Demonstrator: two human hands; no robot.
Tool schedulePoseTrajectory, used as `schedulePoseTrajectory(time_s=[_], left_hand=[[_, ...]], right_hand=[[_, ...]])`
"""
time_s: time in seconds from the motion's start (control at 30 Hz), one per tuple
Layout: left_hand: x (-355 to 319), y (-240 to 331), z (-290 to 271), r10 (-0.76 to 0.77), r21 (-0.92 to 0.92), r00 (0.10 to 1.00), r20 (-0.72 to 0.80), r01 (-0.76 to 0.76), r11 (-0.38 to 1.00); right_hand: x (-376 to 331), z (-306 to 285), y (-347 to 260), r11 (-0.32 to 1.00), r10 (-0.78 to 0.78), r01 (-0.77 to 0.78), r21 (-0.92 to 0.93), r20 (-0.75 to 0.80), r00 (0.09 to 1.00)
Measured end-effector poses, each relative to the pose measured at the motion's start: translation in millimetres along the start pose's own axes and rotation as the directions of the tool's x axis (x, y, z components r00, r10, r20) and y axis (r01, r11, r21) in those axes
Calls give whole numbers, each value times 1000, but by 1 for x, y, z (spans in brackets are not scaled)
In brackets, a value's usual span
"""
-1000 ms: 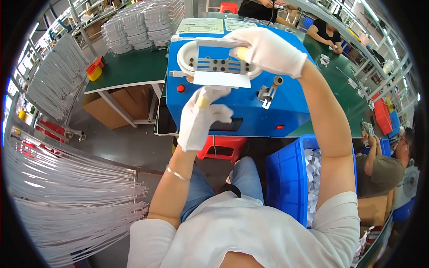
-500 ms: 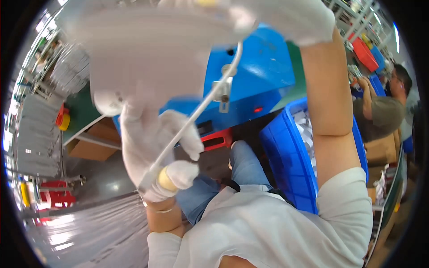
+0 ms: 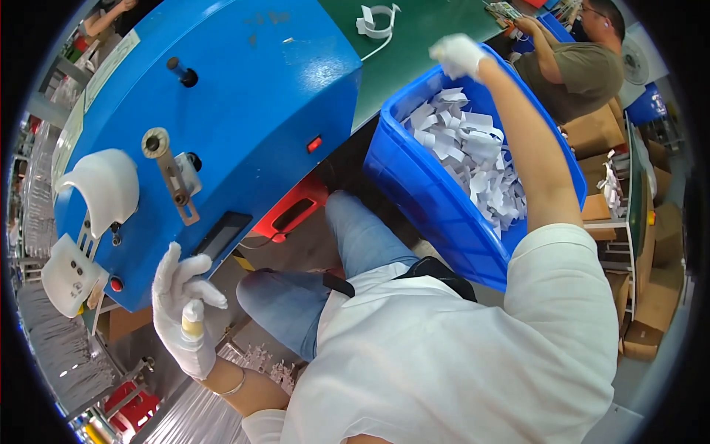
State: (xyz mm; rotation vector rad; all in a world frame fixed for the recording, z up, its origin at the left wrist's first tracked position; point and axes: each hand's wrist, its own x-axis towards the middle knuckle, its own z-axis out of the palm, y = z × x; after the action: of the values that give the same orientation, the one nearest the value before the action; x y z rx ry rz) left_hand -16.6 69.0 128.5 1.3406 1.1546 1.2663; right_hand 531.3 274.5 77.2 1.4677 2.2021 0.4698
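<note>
1. The left hand [image 3: 185, 314], in a white glove with a yellowish band round its thumb, is raised at the near edge of the blue machine [image 3: 244, 89]; its fingers are spread and slightly bent, pointing up and away from the body, with nothing between them; the elbow is bent low beside the waist.
2. The right hand [image 3: 458, 57], also white-gloved, is at the end of an arm stretched far forward across the blue bin [image 3: 421, 185]; it appears at the bin's far edge, fingers toward the left, and is blurred; I cannot tell whether the fingers are closed or pinching anything, nor whether they touch the rim.
3. The coiled white cable [image 3: 383, 32] lies on the green table [image 3: 436, 18], left of the right hand and apart from it, its tail trailing toward the machine; white curled pieces [image 3: 477, 148] lie heaped in the bin.
4. The machine bears two white curved blocks [image 3: 113, 189], a slotted metal lever [image 3: 174, 177] and a red switch [image 3: 315, 144]; a red stool [image 3: 299, 207] stands beneath its front edge.
5. At right another person [image 3: 573, 81] sits bent over work; cardboard boxes [image 3: 597, 132] stand behind.
</note>
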Motion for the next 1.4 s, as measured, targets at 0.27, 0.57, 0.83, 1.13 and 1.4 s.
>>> schedulePoseTrajectory(time_s=[0.27,0.57,0.83,1.13,1.4], left_hand=[[0,8,8,-8,87,1000,-11,9,996],[17,20,63,4,44,977,212,-14,999],[19,16,115,-141,-489,916,375,325,810],[26,96,14,708,577,557,-434,-431,693],[38,110,-24,590,647,670,-450,-210,733]], right_hand=[[-102,61,-63,835,390,-511,206,434,812],[-107,-74,-20,23,226,-35,999,28,974],[-47,-199,-138,-576,-185,397,715,-587,788],[-24,-293,-203,-353,380,730,586,-623,684],[5,-330,-243,-204,310,751,628,-686,658]])
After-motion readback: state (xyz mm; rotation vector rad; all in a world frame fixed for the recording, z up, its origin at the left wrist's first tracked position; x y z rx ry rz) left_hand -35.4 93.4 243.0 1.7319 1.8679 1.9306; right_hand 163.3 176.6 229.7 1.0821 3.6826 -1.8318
